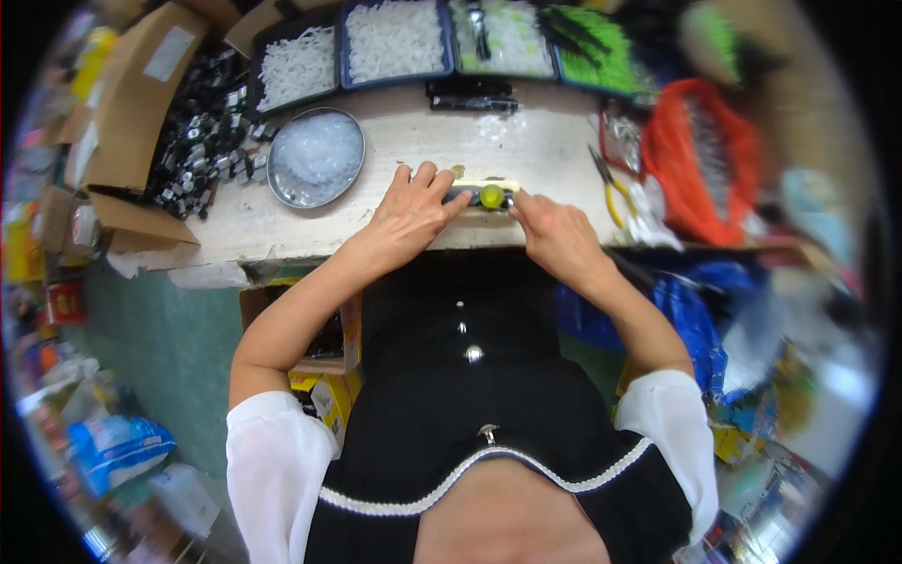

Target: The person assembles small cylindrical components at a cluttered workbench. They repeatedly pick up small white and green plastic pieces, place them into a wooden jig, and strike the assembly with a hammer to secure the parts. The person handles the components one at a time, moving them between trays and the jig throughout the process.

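Note:
Near the front edge of the worktable, a small dark elongated piece (477, 199) with a round yellow-green part (491, 195) lies between my hands. Its exact kind is too small to make out. My left hand (413, 214) grips its left end, the thumb pressed along it and the fingers curled beyond. At the other end, my right hand (554, 235) pinches the piece between thumb and forefinger; a shiny bit shows beside those fingertips. A pale cream strip (498, 184) lies just behind the piece, partly hidden by it.
Left of my hands stands a round metal dish (316, 193) of translucent pieces. Beyond it are heaped black-and-silver parts (202, 122) and a cardboard box (132, 103). Trays (349, 83) of white and green parts line the back. Yellow-handled pliers (613, 202) and a red bag (655, 141) lie right.

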`<state>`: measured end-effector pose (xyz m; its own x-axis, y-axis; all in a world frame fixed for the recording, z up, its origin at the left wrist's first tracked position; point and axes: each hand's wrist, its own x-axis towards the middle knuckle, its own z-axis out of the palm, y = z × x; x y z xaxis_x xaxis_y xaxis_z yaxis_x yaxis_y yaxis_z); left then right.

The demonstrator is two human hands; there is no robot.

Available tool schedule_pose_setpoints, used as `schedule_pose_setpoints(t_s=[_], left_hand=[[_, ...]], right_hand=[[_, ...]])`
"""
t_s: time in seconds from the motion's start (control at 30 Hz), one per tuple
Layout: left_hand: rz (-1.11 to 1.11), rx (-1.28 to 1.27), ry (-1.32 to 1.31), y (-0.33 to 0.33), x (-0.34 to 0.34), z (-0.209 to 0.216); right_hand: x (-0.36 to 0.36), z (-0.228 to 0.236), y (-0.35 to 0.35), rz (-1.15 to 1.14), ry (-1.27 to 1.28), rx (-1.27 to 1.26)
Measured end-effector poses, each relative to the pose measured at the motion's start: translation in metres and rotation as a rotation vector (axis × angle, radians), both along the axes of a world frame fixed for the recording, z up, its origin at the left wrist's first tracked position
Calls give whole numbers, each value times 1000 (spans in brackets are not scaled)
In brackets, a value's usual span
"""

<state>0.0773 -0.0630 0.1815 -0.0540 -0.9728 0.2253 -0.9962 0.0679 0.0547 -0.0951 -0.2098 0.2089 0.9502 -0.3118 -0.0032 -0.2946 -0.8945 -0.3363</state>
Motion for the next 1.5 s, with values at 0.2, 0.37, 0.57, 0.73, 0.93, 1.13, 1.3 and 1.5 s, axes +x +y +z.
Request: schedule_pose_setpoints(t_s=[0.2, 0.37, 0.57, 0.73, 0.93, 1.13, 1.3, 1.5], left_hand=[[6, -22, -18, -1, 1, -1], [-15, -6, 3, 2, -1, -4], [-10, -7, -8, -1, 0, -2], [-13, -23, 15, 0, 0, -4], [81, 92, 376, -12, 19, -8], [252, -4, 536, -9, 16, -15], [339, -92, 708, 3, 6, -14], [535, -347, 616, 18, -9, -38]], right_hand=[[8, 24, 1, -21, -259, 15], [11, 2, 1, -27, 33, -78], [10, 4, -11, 32, 4, -79], [8, 11, 2, -41, -173, -31], [6, -1, -7, 7, 68, -53], [19, 15, -1, 55, -303, 159], [38, -13, 11, 107, -53, 109], [70, 4, 10, 73, -120, 156]])
